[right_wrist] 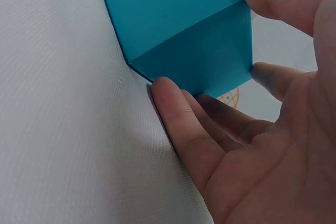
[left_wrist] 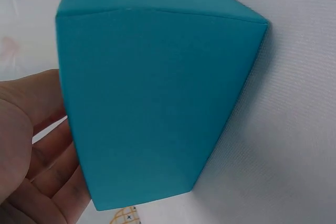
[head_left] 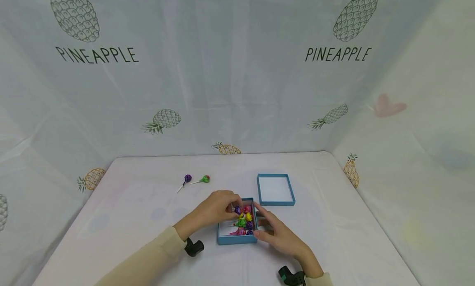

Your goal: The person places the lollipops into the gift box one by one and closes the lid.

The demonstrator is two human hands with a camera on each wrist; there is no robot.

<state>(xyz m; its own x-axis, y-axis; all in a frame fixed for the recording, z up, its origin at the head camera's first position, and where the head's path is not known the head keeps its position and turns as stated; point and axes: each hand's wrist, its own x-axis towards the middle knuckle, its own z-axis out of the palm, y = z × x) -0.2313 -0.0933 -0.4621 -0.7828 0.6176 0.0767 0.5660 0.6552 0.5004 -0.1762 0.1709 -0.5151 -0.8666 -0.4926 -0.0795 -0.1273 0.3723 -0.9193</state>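
A blue box with several wrapped lollipops lying in it stands on the table. Over its far left part, my left hand has a purple lollipop between thumb and fingertips. In the left wrist view the box's blue wall hides those fingertips. My right hand holds the box by its right side, thumb at the near corner and forefinger toward the far one. From the right wrist, the other fingers show low against the box wall.
Behind the box, to the right, lies a blue-edged lid, white inside up. Toward the back left are a purple lollipop and a green-and-red lollipop. A white cloth covers the table, and pineapple-print curtains hang around it.
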